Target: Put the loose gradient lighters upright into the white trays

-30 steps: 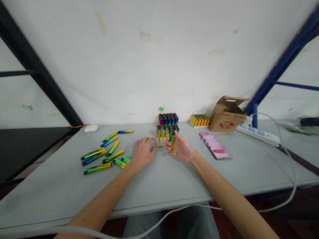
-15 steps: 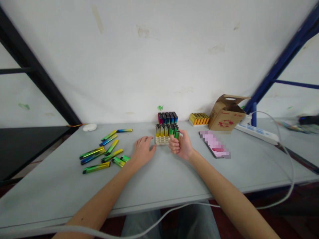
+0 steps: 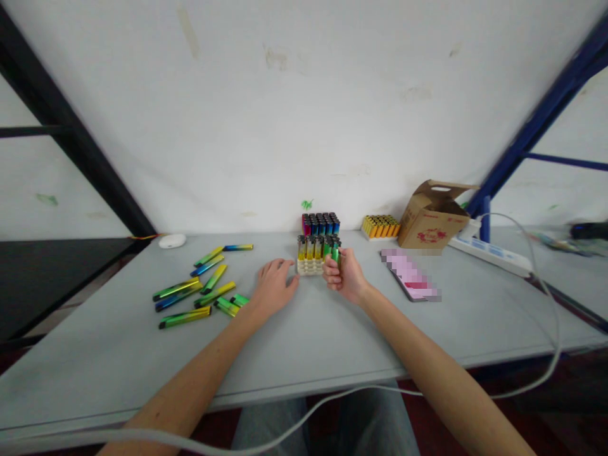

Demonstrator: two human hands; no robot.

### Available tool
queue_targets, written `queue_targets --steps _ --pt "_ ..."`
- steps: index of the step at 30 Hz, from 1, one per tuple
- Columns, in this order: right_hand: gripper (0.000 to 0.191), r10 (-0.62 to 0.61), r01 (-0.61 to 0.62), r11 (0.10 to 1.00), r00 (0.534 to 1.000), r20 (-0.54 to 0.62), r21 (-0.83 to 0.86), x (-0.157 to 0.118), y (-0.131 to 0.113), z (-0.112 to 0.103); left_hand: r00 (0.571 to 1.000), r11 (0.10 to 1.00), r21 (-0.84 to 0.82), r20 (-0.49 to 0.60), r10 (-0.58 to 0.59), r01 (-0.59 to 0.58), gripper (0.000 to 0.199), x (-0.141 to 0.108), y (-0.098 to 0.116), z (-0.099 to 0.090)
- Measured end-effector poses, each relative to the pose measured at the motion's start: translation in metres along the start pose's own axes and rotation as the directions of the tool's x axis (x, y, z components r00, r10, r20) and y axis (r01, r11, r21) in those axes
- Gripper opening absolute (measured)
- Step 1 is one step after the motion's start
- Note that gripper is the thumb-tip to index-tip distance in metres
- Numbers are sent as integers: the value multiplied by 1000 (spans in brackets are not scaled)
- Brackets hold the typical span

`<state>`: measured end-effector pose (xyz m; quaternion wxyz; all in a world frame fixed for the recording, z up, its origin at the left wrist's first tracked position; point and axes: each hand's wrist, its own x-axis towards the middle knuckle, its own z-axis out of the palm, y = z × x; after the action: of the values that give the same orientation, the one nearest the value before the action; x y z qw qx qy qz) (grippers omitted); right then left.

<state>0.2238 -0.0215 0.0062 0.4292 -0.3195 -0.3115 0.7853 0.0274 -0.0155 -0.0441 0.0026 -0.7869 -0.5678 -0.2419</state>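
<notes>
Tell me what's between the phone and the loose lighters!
The head view shows the left hand, then the white rack of standing lighters, then the right hand gripping a green lighter.

From here I see one shiny green lighter (image 3: pixel 335 254) upright at the right of the pale tray (image 3: pixel 310 268). Yellow and green lighters (image 3: pixel 310 249) stand in its back; loose lighters (image 3: pixel 185 318) (all messy!) lie left of it.

Plain workspace – desk (image 3: pixel 313 342), blue frame (image 3: pixel 536 117)
</notes>
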Motion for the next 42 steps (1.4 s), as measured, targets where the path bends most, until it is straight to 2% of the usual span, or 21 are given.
queue_targets --steps 6,18,22,27,30,33,35,37,39,42 --pt "35 28 -29 998 1000 -13 -52 1 3 0 1000 1000 -12 -15 13 -13 33 0 -1 2" --pt "39 46 -39 996 996 79 -80 2 5 -2 999 997 -66 -34 36 -38 28 1 -2 2" --pt "40 -85 88 995 994 74 -41 -2 4 1 998 995 -77 -21 53 -55 26 1 -2 0" --pt "20 -230 230 973 973 16 -23 -3 1 4 999 995 -88 -24 49 -51 26 1 -2 0" --pt "16 -320 318 946 947 -26 -59 -1 1 4 999 994 -98 -13 52 -53 26 1 -1 -1" --pt "20 -408 402 905 913 -21 -138 3 2 0 998 992 -108 -7 58 -58 27 1 0 -2" --pt "24 -488 474 850 873 -7 -229 4 2 -4 998 992 -111 -5 65 -65 27 1 0 -3" --pt "25 -594 555 742 805 16 -376 4 1 -8 998 992 -108 -5 70 -70 27 1 1 -4" --pt "22 -706 608 560 706 60 -563 3 -2 -11 998 993 -95 -5 68 -68 27 1 2 -4" --pt "17 -804 593 241 565 184 -768 1 -5 -17 998 995 -76 -5 66 -66 27 1 2 -4"
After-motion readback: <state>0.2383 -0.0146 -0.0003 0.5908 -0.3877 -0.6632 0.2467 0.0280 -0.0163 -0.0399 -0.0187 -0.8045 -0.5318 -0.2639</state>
